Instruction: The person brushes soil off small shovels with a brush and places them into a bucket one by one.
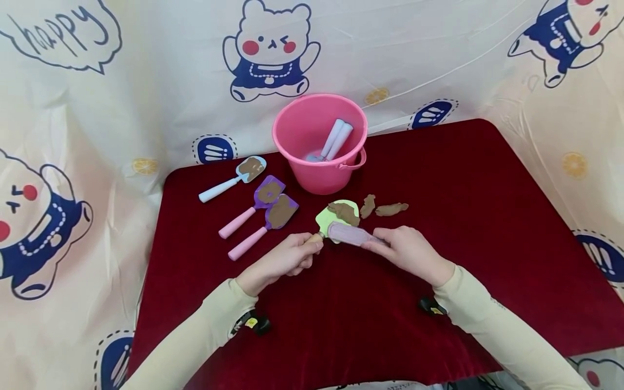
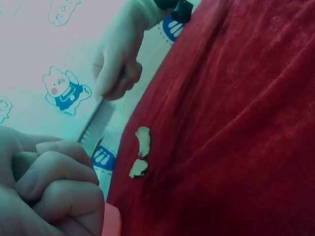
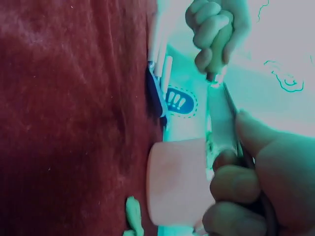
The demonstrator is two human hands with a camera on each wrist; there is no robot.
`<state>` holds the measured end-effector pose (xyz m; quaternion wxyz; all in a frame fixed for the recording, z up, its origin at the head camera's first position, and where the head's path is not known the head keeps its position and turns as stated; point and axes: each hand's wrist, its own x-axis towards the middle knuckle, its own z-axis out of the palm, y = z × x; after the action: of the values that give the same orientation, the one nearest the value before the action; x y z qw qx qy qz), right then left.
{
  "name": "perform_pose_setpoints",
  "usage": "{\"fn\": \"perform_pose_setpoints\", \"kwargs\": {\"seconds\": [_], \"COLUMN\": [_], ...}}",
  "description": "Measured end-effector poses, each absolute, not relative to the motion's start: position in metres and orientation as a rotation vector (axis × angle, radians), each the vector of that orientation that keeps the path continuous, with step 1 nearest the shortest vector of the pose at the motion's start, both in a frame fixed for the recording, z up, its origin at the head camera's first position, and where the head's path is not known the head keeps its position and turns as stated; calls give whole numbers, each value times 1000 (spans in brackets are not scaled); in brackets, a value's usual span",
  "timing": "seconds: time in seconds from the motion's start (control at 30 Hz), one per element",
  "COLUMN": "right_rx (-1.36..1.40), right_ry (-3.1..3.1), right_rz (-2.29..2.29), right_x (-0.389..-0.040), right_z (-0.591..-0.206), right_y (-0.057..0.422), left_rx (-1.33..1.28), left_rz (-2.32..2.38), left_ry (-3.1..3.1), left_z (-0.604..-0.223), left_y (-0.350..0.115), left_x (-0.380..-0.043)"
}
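My left hand point(image 1: 288, 255) grips the wooden handle point(image 1: 315, 238) of a light green shovel point(image 1: 324, 219). Brown clay-like material point(image 1: 345, 212) lies across the green blade. In my right hand point(image 1: 409, 253) is a brush point(image 1: 348, 234) with pale purple bristles, held by its dark handle and overlapping the lower part of the blade in the head view. The left wrist view shows the brush's bristles point(image 2: 101, 123) beside the left hand's knuckles point(image 2: 64, 182). Two brown lumps point(image 1: 368, 206) point(image 1: 392, 209) lie on the red cloth right of the blade.
A pink bucket point(image 1: 317, 176) stands behind the hands, with two white-handled tools point(image 1: 337, 138) inside. To the left lie a light blue shovel point(image 1: 219, 190) and two purple shovels point(image 1: 244, 243) with pink handles, brown material on their blades. Red cloth point(image 1: 487, 216) covers the table.
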<state>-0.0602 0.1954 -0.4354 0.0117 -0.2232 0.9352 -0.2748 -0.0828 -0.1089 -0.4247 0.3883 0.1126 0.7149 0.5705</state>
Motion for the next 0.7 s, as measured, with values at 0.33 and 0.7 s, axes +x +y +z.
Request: {"fn": "perform_pose_setpoints", "kwargs": {"seconds": [0.33,0.7], "right_rx": [-520,-610], "right_ry": [2954,2996], "right_rz": [-839,-902], "right_x": [-61,-61], "right_z": [-437,-443], "right_y": [197,171], "left_rx": [301,318], "left_rz": [1421,1368], "left_ry": [1835,1909], "left_z": [-429,-431], "left_y": [-107,-98], "left_x": [-78,-74]}}
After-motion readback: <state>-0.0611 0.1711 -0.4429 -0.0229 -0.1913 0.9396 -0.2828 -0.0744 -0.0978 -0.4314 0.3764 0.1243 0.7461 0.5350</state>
